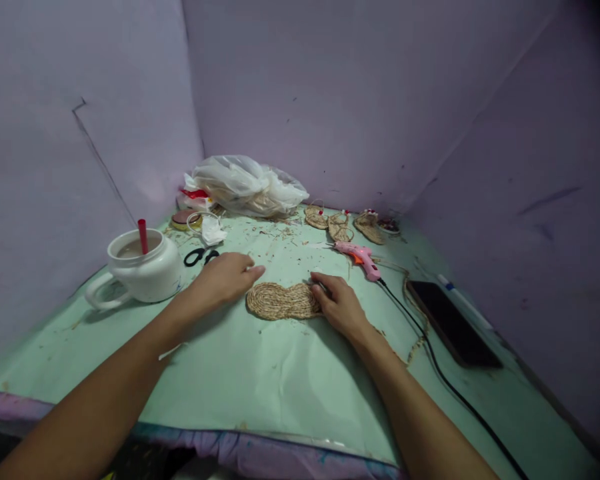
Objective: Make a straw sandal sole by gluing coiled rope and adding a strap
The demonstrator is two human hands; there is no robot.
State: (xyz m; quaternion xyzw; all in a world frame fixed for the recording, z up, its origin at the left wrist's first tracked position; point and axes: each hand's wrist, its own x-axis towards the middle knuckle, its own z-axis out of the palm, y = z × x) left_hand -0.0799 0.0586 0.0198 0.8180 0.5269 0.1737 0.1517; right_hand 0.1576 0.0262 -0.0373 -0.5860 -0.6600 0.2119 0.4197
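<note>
A shoe-sole-shaped piece of coiled straw rope (280,301) lies flat on the green-covered table in front of me. My right hand (337,303) is at its right end, with thumb and fingers curled around that edge; the fingertips are partly hidden. Just above the sole's left end, my left hand (227,280) hovers with its thumb and forefinger apart, and I see nothing held in it. Black-handled scissors (200,257) lie right behind the left hand, which hides part of them. A pink glue gun (359,258) rests beyond my right hand, its nozzle pointing left.
A white mug (147,270) with a red stick stands at left. Further back are a plastic bag (250,187), a tape roll (186,220) and small woven slippers (339,225). To the right lie a phone (453,323), a pen (465,301) and a black cord (445,373).
</note>
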